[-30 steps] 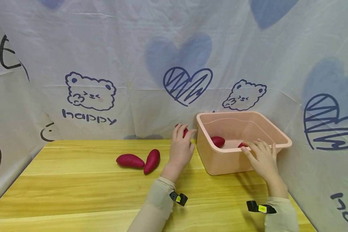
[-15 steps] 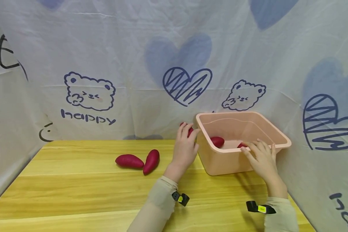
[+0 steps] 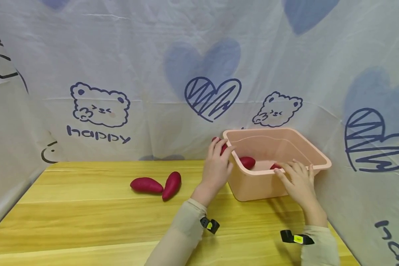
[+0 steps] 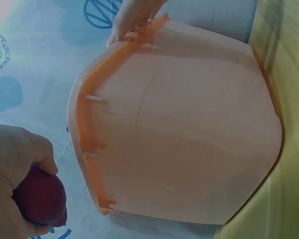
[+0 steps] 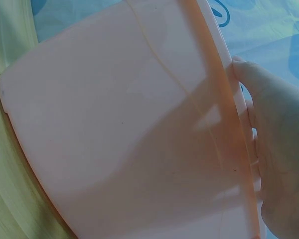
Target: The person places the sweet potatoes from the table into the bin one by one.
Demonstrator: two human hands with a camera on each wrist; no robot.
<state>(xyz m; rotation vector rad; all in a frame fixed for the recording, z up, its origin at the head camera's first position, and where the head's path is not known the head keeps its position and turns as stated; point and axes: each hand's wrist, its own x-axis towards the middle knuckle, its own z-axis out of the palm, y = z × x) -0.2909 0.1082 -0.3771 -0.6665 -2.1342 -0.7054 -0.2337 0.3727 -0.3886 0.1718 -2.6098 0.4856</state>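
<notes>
My left hand (image 3: 217, 170) grips a purple-red sweet potato (image 3: 224, 148) at the left rim of a pink plastic bin (image 3: 259, 188). In the left wrist view, that sweet potato (image 4: 42, 196) shows between thumb and fingers, outside the bin wall (image 4: 189, 129). My right hand (image 3: 299, 183) holds the bin's near rim, its fingers bent over the edge; in the right wrist view the thumb (image 5: 246, 69) touches the rim. Inside the bin lie a sweet potato (image 3: 247, 162) and another (image 3: 275, 166), mostly hidden by the rim and right hand.
Two more sweet potatoes lie on the wooden table (image 3: 86, 218) left of the bin: one roughly sideways (image 3: 146, 185), the other slanted (image 3: 171, 186), ends nearly touching. A printed cloth (image 3: 146, 74) hangs behind and along both sides.
My left hand has moved right with its sweet potato, from beside the bin to its left rim. The right hand stays at the near rim. The view has shifted slightly.
</notes>
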